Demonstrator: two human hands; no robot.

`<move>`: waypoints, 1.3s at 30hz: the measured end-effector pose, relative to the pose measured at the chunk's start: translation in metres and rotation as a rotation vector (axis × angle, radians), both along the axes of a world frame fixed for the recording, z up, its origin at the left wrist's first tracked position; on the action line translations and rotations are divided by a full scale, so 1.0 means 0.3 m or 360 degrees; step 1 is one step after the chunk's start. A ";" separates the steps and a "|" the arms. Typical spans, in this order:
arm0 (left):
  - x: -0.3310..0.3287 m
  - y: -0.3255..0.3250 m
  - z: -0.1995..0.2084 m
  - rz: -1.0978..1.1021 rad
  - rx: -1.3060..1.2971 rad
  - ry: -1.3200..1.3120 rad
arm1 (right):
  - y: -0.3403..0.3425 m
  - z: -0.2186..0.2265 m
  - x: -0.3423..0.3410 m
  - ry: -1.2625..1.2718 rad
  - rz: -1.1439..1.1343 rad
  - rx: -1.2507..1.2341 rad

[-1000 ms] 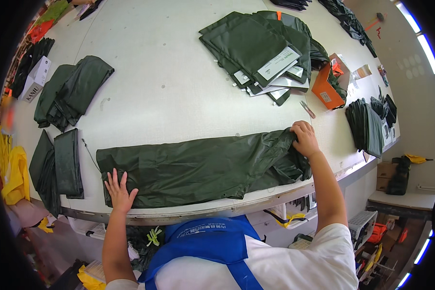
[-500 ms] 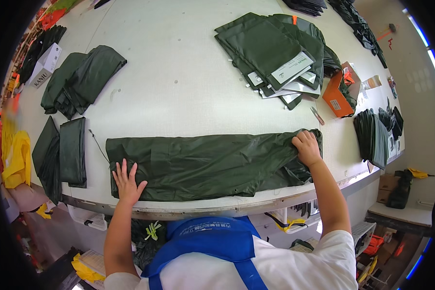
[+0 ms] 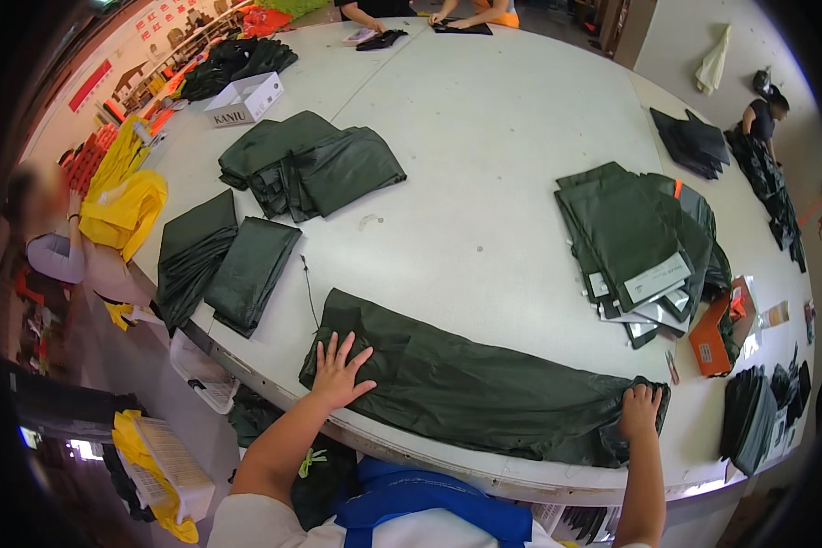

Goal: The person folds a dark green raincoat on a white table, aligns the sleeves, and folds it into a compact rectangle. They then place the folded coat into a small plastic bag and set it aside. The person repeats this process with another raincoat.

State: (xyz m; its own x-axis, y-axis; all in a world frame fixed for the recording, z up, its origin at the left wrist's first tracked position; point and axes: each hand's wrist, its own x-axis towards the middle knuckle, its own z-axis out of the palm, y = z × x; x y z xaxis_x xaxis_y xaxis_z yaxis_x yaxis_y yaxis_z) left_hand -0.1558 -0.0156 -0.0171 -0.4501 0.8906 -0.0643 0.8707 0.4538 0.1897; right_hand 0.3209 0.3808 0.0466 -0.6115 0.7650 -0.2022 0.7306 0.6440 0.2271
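Note:
A dark green waterproof garment (image 3: pixel 466 376), folded into a long strip, lies along the near edge of the table. My left hand (image 3: pixel 340 373) rests flat on its left end with fingers spread. At the opposite end, my right hand (image 3: pixel 641 409) has its fingers curled onto the bunched cloth and grips it. A thin dark cord (image 3: pixel 308 290) with a toggle sticks out past the garment's upper left corner. Just left of it lie two folded dark green bundles (image 3: pixel 254 274), with a larger pile of the same cloth (image 3: pixel 310 164) beyond.
Flat dark green packs (image 3: pixel 626 228) with white labels are stacked at right, near small scissors (image 3: pixel 673 367) and an orange box (image 3: pixel 706 342). More folded cloth (image 3: pixel 749 416) sits at the right edge. A white box (image 3: pixel 245 99) stands far left. Other people work around the table.
The view has swung left and upward, bringing the far table side and other people into sight. Both my hands stay on the garment, the left flat, the right gripping.

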 end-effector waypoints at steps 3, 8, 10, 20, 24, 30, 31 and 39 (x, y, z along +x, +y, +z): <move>0.014 -0.030 0.019 0.0016 -0.0014 0.0043 | -0.213 0.246 -0.270 0.0701 0.0206 -0.0676; -0.011 -0.031 0.069 -0.0021 -0.0161 -0.0253 | -0.594 0.157 -0.465 0.0563 0.0759 -0.0735; -0.036 -0.031 0.160 -0.0216 -0.0286 -0.0332 | -0.615 0.036 -0.452 0.0617 0.0780 -0.0482; -0.145 -0.137 0.118 -0.0724 0.0397 0.0027 | -0.568 0.031 -0.448 0.1212 0.1060 0.0104; -0.153 -0.176 0.071 -0.0756 0.0221 -0.0061 | -0.633 -0.065 -0.440 0.0866 0.1049 -0.0196; -0.120 -0.171 0.124 -0.0606 0.0219 -0.0366 | -0.647 0.045 -0.399 0.0827 0.0610 -0.0258; -0.113 -0.169 0.135 -0.0571 0.0223 -0.0383 | -0.636 0.033 -0.375 0.0813 0.0641 -0.0290; -0.168 -0.107 0.087 0.0126 0.0383 -0.0524 | -0.633 -0.007 -0.395 0.0385 0.0568 -0.0476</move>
State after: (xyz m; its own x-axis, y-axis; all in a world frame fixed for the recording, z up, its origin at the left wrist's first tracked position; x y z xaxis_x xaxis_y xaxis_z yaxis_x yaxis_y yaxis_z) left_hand -0.2063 -0.0476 0.0091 -0.5078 0.8614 -0.0102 0.7101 0.4252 0.5611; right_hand 0.2023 0.1909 0.0444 -0.8797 0.4310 -0.2008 0.4626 0.8733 -0.1527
